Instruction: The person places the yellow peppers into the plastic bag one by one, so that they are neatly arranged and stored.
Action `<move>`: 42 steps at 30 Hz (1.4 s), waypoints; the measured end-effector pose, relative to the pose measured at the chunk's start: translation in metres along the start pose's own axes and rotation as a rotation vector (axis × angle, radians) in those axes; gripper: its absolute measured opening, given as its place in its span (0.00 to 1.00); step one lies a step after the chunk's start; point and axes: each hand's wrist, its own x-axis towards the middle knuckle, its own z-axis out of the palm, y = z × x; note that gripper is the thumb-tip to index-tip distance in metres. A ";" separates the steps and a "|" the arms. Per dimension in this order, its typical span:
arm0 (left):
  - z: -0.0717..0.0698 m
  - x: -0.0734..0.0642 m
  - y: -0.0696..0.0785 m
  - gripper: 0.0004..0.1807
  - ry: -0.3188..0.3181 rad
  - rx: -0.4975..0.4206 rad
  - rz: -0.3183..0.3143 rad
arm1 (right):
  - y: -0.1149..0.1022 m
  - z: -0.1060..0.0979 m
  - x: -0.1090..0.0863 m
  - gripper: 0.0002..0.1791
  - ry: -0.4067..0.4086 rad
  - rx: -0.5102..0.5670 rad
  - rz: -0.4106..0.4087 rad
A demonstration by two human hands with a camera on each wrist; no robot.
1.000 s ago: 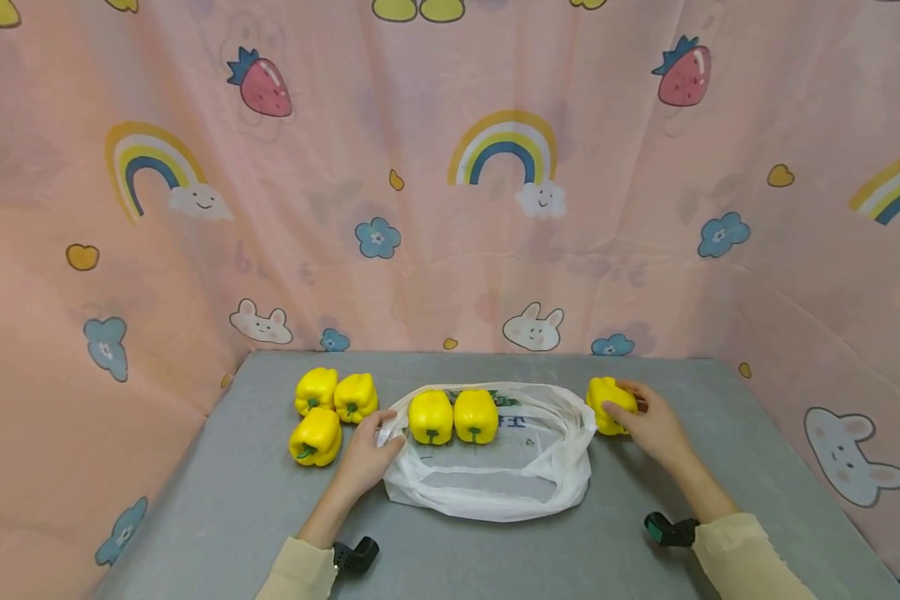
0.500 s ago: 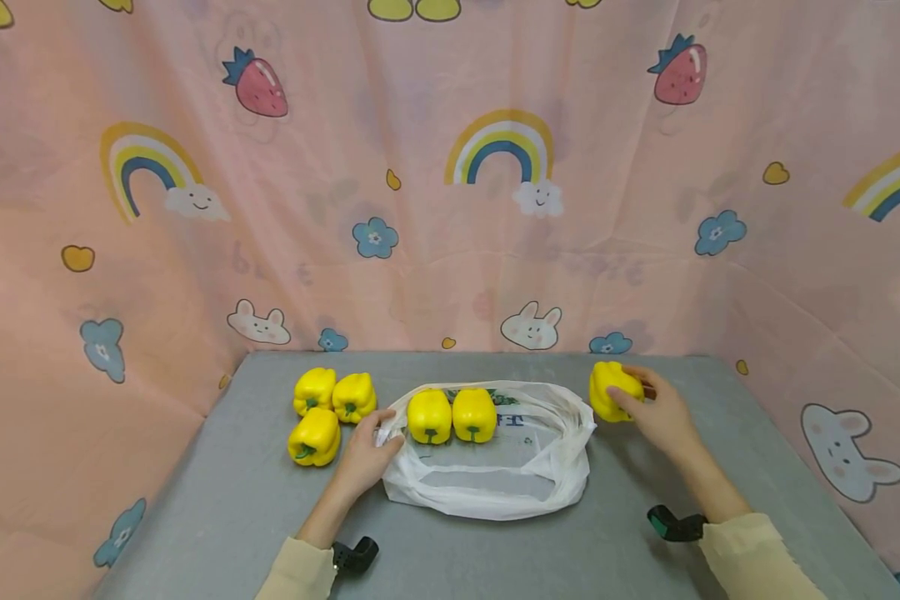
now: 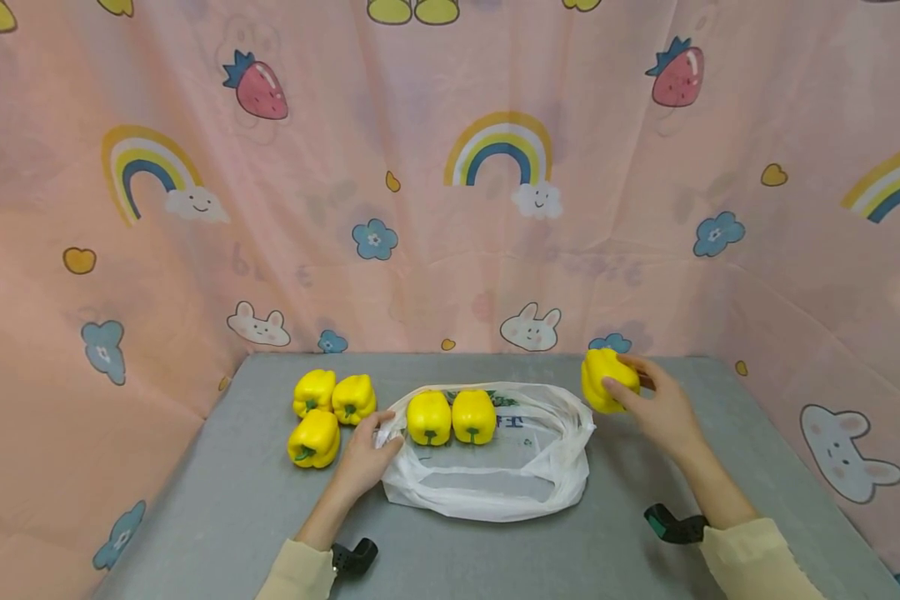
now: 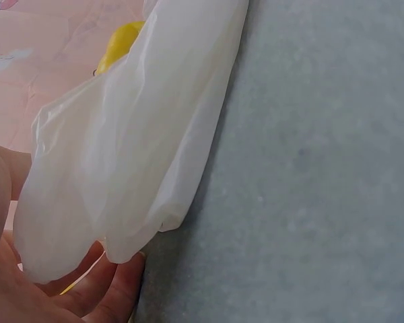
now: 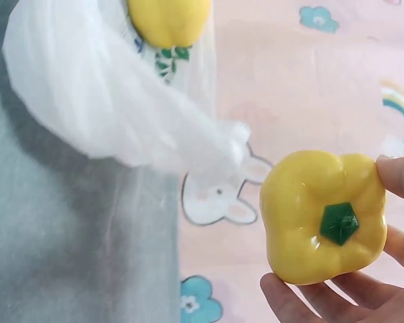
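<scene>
"Gripping that yellow pepper (image 3: pixel 602 375) by its sides, you had your right hand (image 3: pixel 663 412) curled round it, thumb on one side and fingers on the other. Right wrist view had the green stem (image 5: pixel 340 223) facing you. It looked lifted off the table (image 3: pixel 217 500), near the far right, just beside the right end of the white plastic bag (image 3: pixel 487 507)."

"Yeah, and I'd have guessed it was light and pretty firm, since your fingertips weren't denting it. Skin was glossy though, so maybe slippery. Those lobed sides seemed like your best hold; pinching the stem would've been sketchy imo."

"Fair. And the bag? You had two more peppers (image 3: pixel 429 417) side by side in its mouth."

"Your left hand (image 3: pixel 365 454) had the left rim between thumb and fingers. Good spot, I thought, because film that thin probably would've flopped or torn if you'd yanked it. Past that, you had three loose peppers (image 3: pixel 314 438) clustered just left of that hand, with the pink backdrop (image 3: pixel 450 275) behind everything."
</scene>
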 end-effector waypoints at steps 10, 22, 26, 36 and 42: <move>0.000 0.000 0.002 0.26 0.011 0.004 0.019 | -0.022 0.008 -0.004 0.37 0.015 0.001 -0.080; 0.000 0.000 0.001 0.25 0.015 0.011 0.030 | -0.037 0.038 -0.010 0.34 -0.033 0.052 -0.098; 0.000 0.000 0.002 0.26 0.012 0.007 0.022 | -0.035 0.050 -0.010 0.34 -0.038 0.064 -0.103; -0.001 0.000 0.004 0.26 0.017 0.010 0.002 | -0.037 0.079 -0.011 0.34 -0.067 0.102 -0.090; -0.001 -0.001 0.004 0.26 0.012 0.006 0.010 | -0.035 0.095 -0.012 0.34 -0.098 0.102 -0.058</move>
